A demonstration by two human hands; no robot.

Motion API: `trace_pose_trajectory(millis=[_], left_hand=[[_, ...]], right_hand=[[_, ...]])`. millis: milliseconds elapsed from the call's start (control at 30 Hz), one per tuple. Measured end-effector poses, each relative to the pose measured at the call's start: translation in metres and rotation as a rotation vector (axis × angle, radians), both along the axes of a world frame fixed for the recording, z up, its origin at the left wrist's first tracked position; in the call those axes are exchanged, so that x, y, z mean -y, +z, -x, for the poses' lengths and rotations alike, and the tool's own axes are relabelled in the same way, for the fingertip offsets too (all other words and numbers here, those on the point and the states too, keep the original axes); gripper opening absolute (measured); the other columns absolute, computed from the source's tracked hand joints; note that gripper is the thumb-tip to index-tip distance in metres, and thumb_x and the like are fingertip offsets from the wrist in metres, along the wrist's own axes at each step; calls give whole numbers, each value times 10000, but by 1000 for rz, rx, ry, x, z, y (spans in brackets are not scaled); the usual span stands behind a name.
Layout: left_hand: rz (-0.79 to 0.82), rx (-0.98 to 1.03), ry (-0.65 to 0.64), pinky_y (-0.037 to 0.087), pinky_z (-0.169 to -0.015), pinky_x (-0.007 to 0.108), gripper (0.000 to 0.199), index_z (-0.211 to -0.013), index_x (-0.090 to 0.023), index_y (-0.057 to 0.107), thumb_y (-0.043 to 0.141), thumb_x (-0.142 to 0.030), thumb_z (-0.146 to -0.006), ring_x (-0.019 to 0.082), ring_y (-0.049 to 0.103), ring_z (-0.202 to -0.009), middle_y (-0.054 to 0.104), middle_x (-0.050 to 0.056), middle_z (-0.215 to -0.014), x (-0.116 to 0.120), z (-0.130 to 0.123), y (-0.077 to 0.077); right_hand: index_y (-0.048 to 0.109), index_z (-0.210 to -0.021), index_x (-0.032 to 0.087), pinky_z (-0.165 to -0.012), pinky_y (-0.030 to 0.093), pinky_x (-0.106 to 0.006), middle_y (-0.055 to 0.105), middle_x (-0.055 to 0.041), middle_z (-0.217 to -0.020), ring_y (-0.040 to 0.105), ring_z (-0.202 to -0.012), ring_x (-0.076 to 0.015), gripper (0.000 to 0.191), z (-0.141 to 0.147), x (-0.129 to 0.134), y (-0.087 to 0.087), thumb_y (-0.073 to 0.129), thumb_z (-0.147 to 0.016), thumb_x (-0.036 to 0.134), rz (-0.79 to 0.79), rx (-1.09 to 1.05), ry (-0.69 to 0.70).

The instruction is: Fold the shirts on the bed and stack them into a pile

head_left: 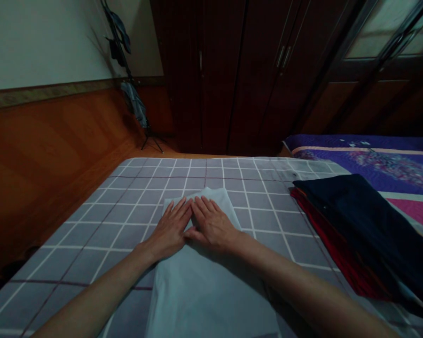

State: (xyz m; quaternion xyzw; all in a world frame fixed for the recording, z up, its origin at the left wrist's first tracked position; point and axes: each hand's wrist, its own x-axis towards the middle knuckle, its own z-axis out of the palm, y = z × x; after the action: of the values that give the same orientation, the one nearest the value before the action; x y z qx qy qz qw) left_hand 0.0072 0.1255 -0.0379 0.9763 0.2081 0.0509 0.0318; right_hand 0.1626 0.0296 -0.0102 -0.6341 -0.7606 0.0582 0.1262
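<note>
Two hands [213, 224] flat, palms hidden, on folded pale cloth [207, 300], near end cut off

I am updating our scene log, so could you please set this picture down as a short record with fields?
Left hand: open, palm down on the folded pale cloth
Right hand: open, palm down on the same cloth, beside the left hand
Under the cloth: checked cover
Right of picture: pile of folded clothes, dark blue on top, red lower down
Beyond the pile: purple flowered bedspread
Background: dark wardrobe, coat stand with things hanging on it
</note>
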Motion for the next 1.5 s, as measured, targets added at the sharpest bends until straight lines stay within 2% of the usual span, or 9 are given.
trace_pose_trajectory(millis=[200,400,500,700,867,1000,1167,1300,1500], left_hand=[[48,-58,52,97,-1130,541,612,-1462,-160,234,322,-467,-940,324,45,-1411,168,78,-1539,0,1,-1],[102,-94,49,65,-1131,536,655,-1473,-156,198,276,-532,-943,321,-6,-1411,101,78,-1547,-1,4,6],[121,-92,45,50,-1134,522,705,-1477,-164,181,270,-591,-923,314,-27,-1412,91,78,-1549,0,4,7],[125,-85,43,47,-1122,535,802,-1479,-235,175,322,-704,-846,339,-28,-1407,88,77,-1551,2,3,4],[86,-97,33,87,-1126,507,774,-1477,-224,183,337,-668,-862,303,57,-1415,127,80,-1547,-17,15,-2],[30,-106,161,105,-1108,543,804,-1463,-128,223,341,-656,-867,328,96,-1408,162,167,-1527,-29,29,5],[21,-55,-45,53,-1136,485,886,-1462,-76,178,320,-700,-849,290,28,-1418,125,183,-1532,19,15,19],[97,-130,-225,46,-1138,474,959,-1469,-61,95,283,-743,-822,281,-17,-1417,81,192,-1533,57,1,13],[34,-134,-92,101,-1129,488,909,-1481,-103,76,321,-704,-844,296,47,-1416,96,188,-1531,28,33,1]], right_hand=[[309,-1417,25,-1115,157,-469,258,-208,-1478,177,-1377,-319,813,-29,-20,-25,284,-900,653,-39,112,-65],[281,-1428,20,-1092,214,-486,270,-215,-1471,216,-1364,-338,776,-81,-2,-31,326,-913,599,8,226,-364],[290,-1412,-15,-1102,201,-488,247,-245,-1470,179,-1375,-336,806,-71,14,-27,340,-904,608,-64,219,-351],[332,-1412,50,-1102,228,-485,276,-203,-1472,190,-1375,-321,790,-22,42,-22,382,-881,633,-71,144,-39],[331,-1413,40,-1107,207,-493,265,-210,-1472,186,-1374,-327,761,-26,48,-29,418,-891,587,-28,167,-115],[323,-1419,49,-1104,201,-507,249,-198,-1482,163,-1380,-325,749,-32,49,-30,370,-906,592,-13,173,-147],[309,-1425,47,-1108,192,-498,236,-195,-1486,151,-1382,-324,756,-30,50,-29,378,-904,590,3,169,-150],[313,-1422,43,-1109,186,-500,220,-196,-1489,143,-1383,-322,738,-30,50,-28,382,-911,570,28,169,-155],[318,-1424,68,-1107,192,-504,238,-178,-1489,158,-1382,-317,745,-29,51,-24,397,-897,587,23,153,-160]])
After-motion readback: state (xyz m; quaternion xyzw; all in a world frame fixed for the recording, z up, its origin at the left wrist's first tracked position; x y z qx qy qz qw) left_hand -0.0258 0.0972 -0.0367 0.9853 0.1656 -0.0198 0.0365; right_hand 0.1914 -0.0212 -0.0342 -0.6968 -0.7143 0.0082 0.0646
